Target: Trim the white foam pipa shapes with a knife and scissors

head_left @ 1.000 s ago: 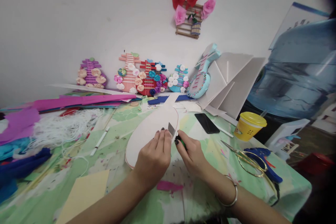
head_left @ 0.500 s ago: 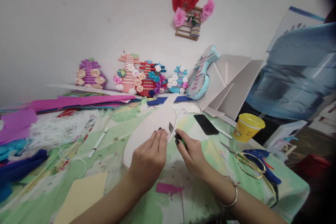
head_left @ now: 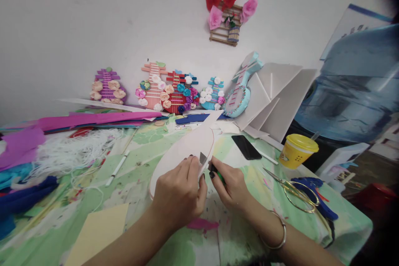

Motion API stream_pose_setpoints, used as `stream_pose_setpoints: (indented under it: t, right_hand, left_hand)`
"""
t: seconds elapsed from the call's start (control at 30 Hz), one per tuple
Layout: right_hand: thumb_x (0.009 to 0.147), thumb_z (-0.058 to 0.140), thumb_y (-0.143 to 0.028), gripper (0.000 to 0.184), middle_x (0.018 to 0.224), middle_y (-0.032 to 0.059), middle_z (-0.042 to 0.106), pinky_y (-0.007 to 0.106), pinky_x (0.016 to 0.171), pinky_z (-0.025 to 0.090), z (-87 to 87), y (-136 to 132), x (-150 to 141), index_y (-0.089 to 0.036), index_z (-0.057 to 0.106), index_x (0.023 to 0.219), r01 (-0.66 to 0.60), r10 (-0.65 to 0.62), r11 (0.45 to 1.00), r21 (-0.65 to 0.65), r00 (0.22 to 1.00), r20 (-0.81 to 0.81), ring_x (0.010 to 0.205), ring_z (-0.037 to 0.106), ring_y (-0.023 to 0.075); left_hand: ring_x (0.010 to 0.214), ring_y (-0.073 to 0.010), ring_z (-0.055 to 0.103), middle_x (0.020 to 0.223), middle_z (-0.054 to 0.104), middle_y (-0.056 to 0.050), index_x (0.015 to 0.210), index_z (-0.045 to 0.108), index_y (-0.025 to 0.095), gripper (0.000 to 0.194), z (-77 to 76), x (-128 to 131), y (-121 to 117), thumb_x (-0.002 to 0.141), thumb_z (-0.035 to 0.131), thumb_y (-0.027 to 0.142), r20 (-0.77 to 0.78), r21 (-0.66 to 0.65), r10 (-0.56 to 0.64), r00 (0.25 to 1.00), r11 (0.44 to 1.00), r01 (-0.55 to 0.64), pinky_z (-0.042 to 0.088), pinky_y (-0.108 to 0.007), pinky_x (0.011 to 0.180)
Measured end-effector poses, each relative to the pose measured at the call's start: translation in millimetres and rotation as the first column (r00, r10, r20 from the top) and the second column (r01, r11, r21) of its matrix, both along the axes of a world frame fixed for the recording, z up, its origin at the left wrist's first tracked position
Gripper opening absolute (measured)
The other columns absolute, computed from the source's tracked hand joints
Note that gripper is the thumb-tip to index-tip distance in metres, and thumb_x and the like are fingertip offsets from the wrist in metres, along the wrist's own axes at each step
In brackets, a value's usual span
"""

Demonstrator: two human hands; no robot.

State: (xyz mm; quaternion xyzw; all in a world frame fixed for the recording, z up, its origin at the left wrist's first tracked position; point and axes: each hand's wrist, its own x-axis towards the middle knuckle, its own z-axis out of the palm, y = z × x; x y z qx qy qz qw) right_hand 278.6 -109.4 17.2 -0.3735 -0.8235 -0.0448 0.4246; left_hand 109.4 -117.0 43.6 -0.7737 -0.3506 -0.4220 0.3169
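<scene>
A white pear-shaped board with a long neck lies tilted on the table, a reddish line along its edge. My left hand grips its lower right part, fingers on top and thumb at the near edge. My right hand is closed around the green and black handle of a craft knife. A grey blade-like piece shows above the board, right by my left fingertips. Its join to the handle is hidden. Beneath my left hand, a pink scrap lies on the cloth.
Gold-handled scissors, a phone and a yellow-lidded cup are to the right. White string, a marker and a cream sheet lie left. Decorated lute shapes and white boards lean along the wall.
The board's neck has swung slightly right. My left thumb has come into view at the board's edge, and both hands have shifted a little. The knife stays in my right hand.
</scene>
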Motion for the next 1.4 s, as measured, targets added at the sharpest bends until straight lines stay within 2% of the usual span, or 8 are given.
stream_pose_setpoints:
  t: [0.13, 0.2, 0.33, 0.63, 0.83, 1.03, 1.23, 1.4]
  right_hand:
    - [0.086, 0.041, -0.017, 0.043, 0.086, 0.0073, 0.065, 0.027, 0.066, 0.049, -1.6, -1.0, -1.4, -0.016, 0.040, 0.129, 0.002, -0.002, 1.000, 0.026, 1.000, 0.010, 0.075, 0.061, 0.0167]
    - [0.086, 0.041, -0.017, 0.044, 0.087, 0.0078, 0.065, 0.028, 0.067, 0.050, -2.2, -1.8, -2.7, -0.016, 0.039, 0.130, 0.010, -0.010, 0.999, 0.031, 1.000, -0.001, 0.076, 0.062, 0.0167]
    - [0.086, 0.042, -0.017, 0.047, 0.088, 0.0083, 0.065, 0.028, 0.067, 0.051, -3.3, -4.6, -5.2, -0.015, 0.037, 0.133, 0.036, -0.036, 0.998, 0.044, 0.999, -0.003, 0.077, 0.062, 0.0171]
    - [0.086, 0.042, -0.016, 0.045, 0.087, 0.0091, 0.066, 0.027, 0.064, 0.051, -2.5, -5.8, -7.8, -0.013, 0.038, 0.131, 0.072, -0.071, 0.992, 0.103, 0.997, -0.012, 0.076, 0.063, 0.0173]
    - [0.086, 0.041, -0.016, 0.041, 0.090, 0.0086, 0.066, 0.027, 0.063, 0.050, 3.2, -6.8, -10.4, -0.016, 0.041, 0.127, 0.073, -0.069, 0.989, 0.131, 0.997, -0.036, 0.075, 0.064, 0.0173]
    - [0.086, 0.040, -0.018, 0.036, 0.088, 0.0078, 0.065, 0.026, 0.064, 0.049, 4.5, -7.6, -9.6, -0.016, 0.043, 0.121, 0.044, -0.043, 0.998, 0.048, 0.999, -0.027, 0.075, 0.062, 0.0164]
    - [0.086, 0.040, -0.018, 0.036, 0.085, 0.0055, 0.065, 0.025, 0.062, 0.047, 4.9, -6.7, -7.6, -0.017, 0.043, 0.122, 0.037, -0.037, 0.999, 0.006, 0.999, -0.011, 0.073, 0.062, 0.0152]
    - [0.087, 0.039, -0.019, 0.037, 0.087, 0.0057, 0.066, 0.024, 0.063, 0.048, 2.9, -4.6, -5.5, -0.017, 0.042, 0.124, 0.033, -0.033, 0.999, -0.003, 0.999, -0.011, 0.074, 0.062, 0.0149]
  left_hand:
    - [0.063, -0.0228, 0.066, 0.086, 0.070, -0.016, 0.096, 0.064, 0.002, 0.028, 4.5, 6.4, 1.7, 0.078, 0.050, 0.019, -0.053, 0.050, 0.140, 0.989, 0.989, -0.137, 0.050, -0.030, 0.044]
    - [0.066, -0.0230, 0.067, 0.088, 0.070, -0.017, 0.094, 0.064, 0.002, 0.024, 1.6, 7.8, 5.2, 0.079, 0.050, 0.014, -0.071, 0.093, 0.155, 0.985, 0.985, -0.148, 0.052, -0.031, 0.048]
    - [0.080, -0.0256, 0.067, 0.092, 0.068, -0.021, 0.094, 0.063, -0.001, 0.022, -7.0, 8.5, 9.6, 0.079, 0.050, 0.010, -0.041, 0.131, 0.115, 0.992, 0.985, -0.109, 0.055, -0.032, 0.061]
    - [0.078, -0.0261, 0.068, 0.092, 0.068, -0.022, 0.093, 0.062, -0.001, 0.021, -10.2, 9.8, 10.2, 0.079, 0.052, 0.010, -0.019, 0.129, 0.082, 0.996, 0.988, -0.079, 0.055, -0.032, 0.057]
    - [0.078, -0.0267, 0.067, 0.089, 0.069, -0.021, 0.085, 0.064, 0.003, 0.015, -13.5, 12.0, 7.6, 0.078, 0.052, 0.010, -0.077, 0.128, 0.071, 0.994, 0.990, -0.061, 0.056, -0.032, 0.058]
    - [0.081, -0.0282, 0.067, 0.092, 0.068, -0.023, 0.085, 0.064, 0.002, 0.016, -13.9, 10.3, 6.8, 0.079, 0.051, 0.010, -0.087, 0.140, 0.057, 0.995, 0.989, -0.045, 0.056, -0.033, 0.058]
    - [0.083, -0.0270, 0.067, 0.092, 0.068, -0.022, 0.093, 0.062, -0.001, 0.020, -13.0, 6.6, 8.2, 0.080, 0.050, 0.009, -0.080, 0.150, 0.052, 0.995, 0.988, -0.039, 0.057, -0.033, 0.062]
    - [0.082, -0.0267, 0.067, 0.090, 0.069, -0.020, 0.086, 0.063, 0.002, 0.015, -13.8, 4.7, 10.0, 0.080, 0.051, 0.010, -0.073, 0.155, 0.037, 0.997, 0.988, -0.025, 0.057, -0.033, 0.062]
